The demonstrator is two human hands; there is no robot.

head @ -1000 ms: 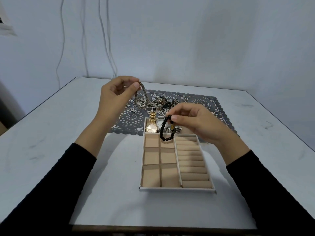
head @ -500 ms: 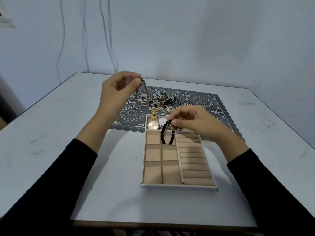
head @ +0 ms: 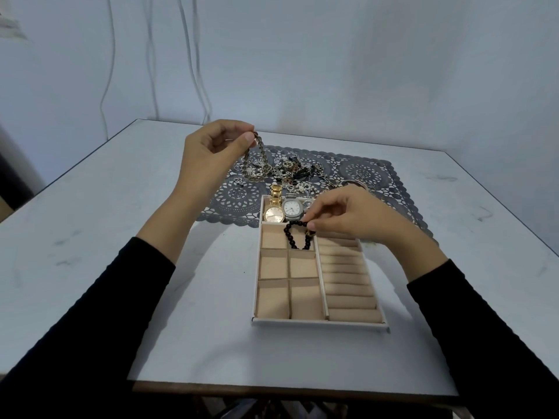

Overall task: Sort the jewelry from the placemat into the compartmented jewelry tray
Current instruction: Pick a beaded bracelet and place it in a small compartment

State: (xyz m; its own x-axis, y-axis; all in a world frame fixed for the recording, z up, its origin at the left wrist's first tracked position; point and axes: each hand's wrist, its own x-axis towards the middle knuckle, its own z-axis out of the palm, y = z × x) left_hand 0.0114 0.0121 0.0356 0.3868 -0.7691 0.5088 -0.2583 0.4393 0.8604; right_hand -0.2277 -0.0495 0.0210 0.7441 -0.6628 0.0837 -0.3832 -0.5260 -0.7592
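Observation:
A beige compartmented jewelry tray point(head: 320, 322) lies on the white table, its far end on the grey lace placemat point(head: 239, 198). My right hand point(head: 348, 217) pinches a black bead bracelet point(head: 295, 238) that hangs into the tray's far second-column square compartment. My left hand point(head: 211, 155) holds up a bronze chain bracelet point(head: 257, 164) above the placemat's left part. A gold watch point(head: 274, 210) and a silver watch point(head: 292, 208) lie in the tray's far compartment. A tangle of jewelry point(head: 298, 172) rests on the placemat.
The table point(head: 121, 237) ends at a front edge close to me and at side edges left and right. A grey wall with hanging cables point(head: 193, 71) stands behind. The tray's near square compartments and its ring rolls point(head: 348, 282) hold nothing.
My right hand has come down and slightly right, lowering the black bead bracelet into the tray compartment. My left hand stays raised with the chain bracelet.

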